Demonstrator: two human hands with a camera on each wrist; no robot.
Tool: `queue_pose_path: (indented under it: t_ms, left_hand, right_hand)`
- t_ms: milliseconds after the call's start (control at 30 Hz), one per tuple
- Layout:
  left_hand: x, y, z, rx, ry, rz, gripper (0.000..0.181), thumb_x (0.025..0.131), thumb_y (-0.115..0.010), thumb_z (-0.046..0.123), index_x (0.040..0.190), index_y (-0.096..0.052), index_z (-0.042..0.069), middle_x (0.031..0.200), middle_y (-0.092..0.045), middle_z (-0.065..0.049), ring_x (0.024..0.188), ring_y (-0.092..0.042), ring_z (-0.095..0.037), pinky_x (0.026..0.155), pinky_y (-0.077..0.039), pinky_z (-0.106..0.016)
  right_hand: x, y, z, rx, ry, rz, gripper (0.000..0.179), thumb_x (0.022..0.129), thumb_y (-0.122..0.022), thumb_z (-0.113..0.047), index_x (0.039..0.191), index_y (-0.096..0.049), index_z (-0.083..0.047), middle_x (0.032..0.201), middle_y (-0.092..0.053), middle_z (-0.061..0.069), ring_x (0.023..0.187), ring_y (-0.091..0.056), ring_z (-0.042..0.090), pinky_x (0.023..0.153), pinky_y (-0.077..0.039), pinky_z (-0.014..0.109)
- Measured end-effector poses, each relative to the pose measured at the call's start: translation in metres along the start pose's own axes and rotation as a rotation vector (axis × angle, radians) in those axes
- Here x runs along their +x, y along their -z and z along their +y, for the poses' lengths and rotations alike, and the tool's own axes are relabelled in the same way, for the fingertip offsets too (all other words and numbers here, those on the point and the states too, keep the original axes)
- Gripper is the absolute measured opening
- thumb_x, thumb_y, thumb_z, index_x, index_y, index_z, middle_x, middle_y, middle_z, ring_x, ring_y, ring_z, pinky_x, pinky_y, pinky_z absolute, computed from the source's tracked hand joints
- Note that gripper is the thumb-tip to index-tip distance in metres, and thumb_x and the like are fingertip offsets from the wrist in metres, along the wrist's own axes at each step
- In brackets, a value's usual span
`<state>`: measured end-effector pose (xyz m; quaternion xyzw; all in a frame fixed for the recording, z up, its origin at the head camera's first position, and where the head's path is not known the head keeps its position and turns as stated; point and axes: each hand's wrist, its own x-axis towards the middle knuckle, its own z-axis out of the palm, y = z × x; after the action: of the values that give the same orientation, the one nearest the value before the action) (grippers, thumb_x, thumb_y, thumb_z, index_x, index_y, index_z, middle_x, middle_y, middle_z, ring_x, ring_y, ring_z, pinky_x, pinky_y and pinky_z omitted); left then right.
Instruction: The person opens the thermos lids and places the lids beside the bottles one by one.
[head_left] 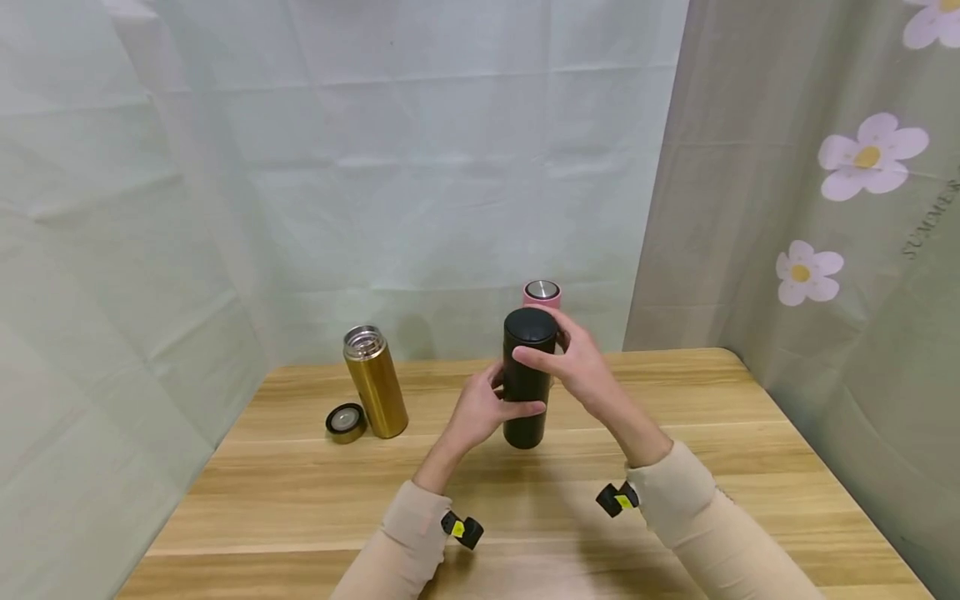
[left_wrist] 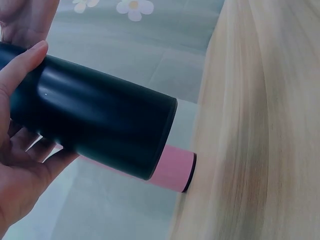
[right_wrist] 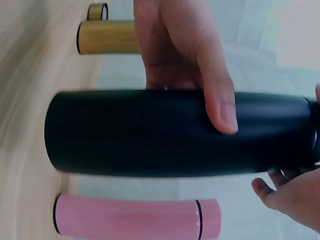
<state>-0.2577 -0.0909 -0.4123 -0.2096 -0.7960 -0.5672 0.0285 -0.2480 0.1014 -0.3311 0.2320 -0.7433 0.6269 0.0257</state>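
A black thermos bottle (head_left: 527,382) is held upright above the table, its base clear of the wood in the left wrist view. My left hand (head_left: 480,408) grips the middle of its body, thumb across the near side. Higher up, my right hand (head_left: 581,362) holds the lid end (head_left: 531,325), thumb on the near side and fingers behind. The lid is on the bottle. Behind it stands a pink thermos bottle (right_wrist: 130,215) with its lid on, partly hidden in the head view.
To the left stands a gold thermos bottle (head_left: 381,392) with its mouth uncovered. A gold lid (head_left: 347,423) lies beside it on the wooden table (head_left: 300,500). Pale curtains (head_left: 420,167) hang behind and at both sides.
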Motion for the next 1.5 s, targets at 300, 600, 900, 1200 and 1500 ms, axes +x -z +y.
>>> queue_pose_path:
  t_ms: [300,600,900,1200,1500]
  left_hand:
    - [0.000,0.000,0.001,-0.024,0.014,-0.037,0.066,0.080,-0.093,0.031,0.137,-0.062,0.019,0.127,-0.069,-0.003,0.119,-0.066,-0.023,0.104,-0.052,-0.051]
    - [0.001,0.002,0.002,-0.007,0.037,-0.054,0.068,0.080,-0.092,0.035,0.139,-0.061,0.020,0.127,-0.069,-0.003,0.119,-0.066,-0.024,0.104,-0.052,-0.051]
    - [0.000,0.005,0.001,-0.009,0.019,-0.092,0.067,0.080,-0.092,0.035,0.138,-0.062,0.020,0.128,-0.069,-0.002,0.119,-0.066,-0.023,0.104,-0.052,-0.051]
    - [-0.001,0.005,0.001,0.006,-0.005,-0.138,0.066,0.078,-0.093,0.034,0.135,-0.064,0.019,0.125,-0.070,0.001,0.115,-0.067,-0.021,0.101,-0.053,-0.050]
    - [0.000,0.002,0.003,-0.002,-0.009,-0.118,0.067,0.080,-0.092,0.036,0.137,-0.062,0.021,0.124,-0.070,0.000,0.113,-0.067,-0.021,0.098,-0.055,-0.047]
  right_hand:
    - [0.001,-0.003,0.003,0.032,0.003,0.066,0.061,0.085,-0.085,-0.026,0.141,-0.062,-0.017,0.131,-0.068,0.007,0.128,-0.059,0.026,0.112,-0.037,0.062]
    - [0.003,0.002,0.003,-0.027,0.006,0.050,0.063,0.084,-0.087,-0.033,0.141,-0.064,-0.019,0.128,-0.070,0.004,0.125,-0.060,0.026,0.110,-0.039,0.063]
    - [0.007,0.010,0.007,0.001,0.010,-0.017,0.066,0.083,-0.087,-0.031,0.143,-0.063,-0.017,0.128,-0.070,0.007,0.120,-0.062,0.028,0.107,-0.043,0.059]
    - [0.010,0.021,0.015,0.088,0.039,-0.160,0.062,0.085,-0.082,-0.023,0.143,-0.062,-0.011,0.125,-0.070,0.010,0.114,-0.063,0.032,0.100,-0.048,0.051]
    - [0.009,0.026,0.015,0.094,0.040,-0.228,0.071,0.089,-0.080,-0.043,0.148,-0.055,-0.014,0.134,-0.064,0.011,0.121,-0.059,0.034,0.106,-0.044,0.058]
